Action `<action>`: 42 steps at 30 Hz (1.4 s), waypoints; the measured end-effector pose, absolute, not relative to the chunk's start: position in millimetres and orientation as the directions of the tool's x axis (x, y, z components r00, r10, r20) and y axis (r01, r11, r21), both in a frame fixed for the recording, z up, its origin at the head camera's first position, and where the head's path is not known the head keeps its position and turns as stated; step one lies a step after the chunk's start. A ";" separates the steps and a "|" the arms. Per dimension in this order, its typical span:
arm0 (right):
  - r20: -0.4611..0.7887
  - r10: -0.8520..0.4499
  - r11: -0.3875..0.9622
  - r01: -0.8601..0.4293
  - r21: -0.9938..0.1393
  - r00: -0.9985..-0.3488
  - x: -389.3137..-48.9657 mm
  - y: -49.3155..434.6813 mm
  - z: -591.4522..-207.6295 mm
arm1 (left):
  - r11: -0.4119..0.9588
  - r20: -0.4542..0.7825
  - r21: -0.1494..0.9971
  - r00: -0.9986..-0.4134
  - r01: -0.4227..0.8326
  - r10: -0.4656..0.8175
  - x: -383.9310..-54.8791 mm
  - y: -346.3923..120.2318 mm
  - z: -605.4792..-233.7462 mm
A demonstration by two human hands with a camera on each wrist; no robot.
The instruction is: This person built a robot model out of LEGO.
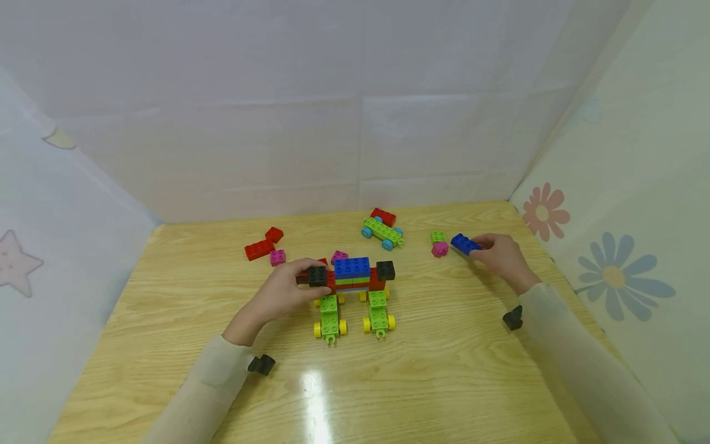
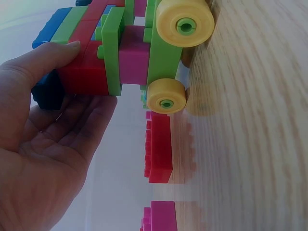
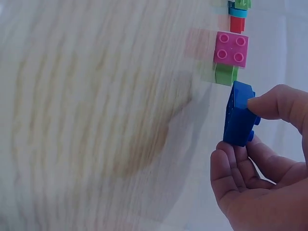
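Note:
A toy vehicle built of bricks (image 1: 352,282) stands mid-table, with a blue brick (image 1: 352,267) on top, black bricks at both ends and two green wheeled bases (image 1: 330,317) with yellow wheels below. My left hand (image 1: 284,291) grips its left end, thumb on the red bricks (image 2: 83,78) and fingers behind the black one (image 2: 48,91). Off to the right, my right hand (image 1: 501,258) pinches a second blue brick (image 3: 239,114) between thumb and fingers, tilted and raised over the table. That brick's studs face the palm side in the right wrist view.
Beyond the vehicle lies a green wheeled base (image 1: 383,230) with blue wheels, against a red brick (image 1: 384,216). Red bricks (image 1: 259,249) and a pink brick (image 1: 277,257) lie at the back left. Near my right hand are a pink brick (image 1: 440,249) and a green brick (image 1: 437,236).

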State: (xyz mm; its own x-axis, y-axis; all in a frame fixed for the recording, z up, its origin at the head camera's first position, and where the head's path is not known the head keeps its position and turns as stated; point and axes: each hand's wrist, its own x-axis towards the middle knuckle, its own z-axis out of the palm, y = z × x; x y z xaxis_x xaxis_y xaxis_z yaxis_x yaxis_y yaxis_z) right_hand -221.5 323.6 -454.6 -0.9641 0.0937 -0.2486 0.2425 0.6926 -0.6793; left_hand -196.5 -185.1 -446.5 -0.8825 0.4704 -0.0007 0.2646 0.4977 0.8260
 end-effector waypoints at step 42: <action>-0.053 -0.198 0.628 -0.085 -0.774 -0.979 -208.2 213.9 -381.4 | 0.502 -0.007 0.825 -0.883 0.259 0.469 -196.6 -184.6 -446.1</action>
State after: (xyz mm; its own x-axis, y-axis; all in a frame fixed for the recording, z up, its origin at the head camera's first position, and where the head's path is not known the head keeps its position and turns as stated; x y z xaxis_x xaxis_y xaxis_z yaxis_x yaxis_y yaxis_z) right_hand -208.2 213.9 -381.4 -0.9788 -0.1976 -0.0533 -0.0845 0.6278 -0.7738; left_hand -196.6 -184.6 -446.1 -0.8832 0.4689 -0.0073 0.2595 0.5017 0.8252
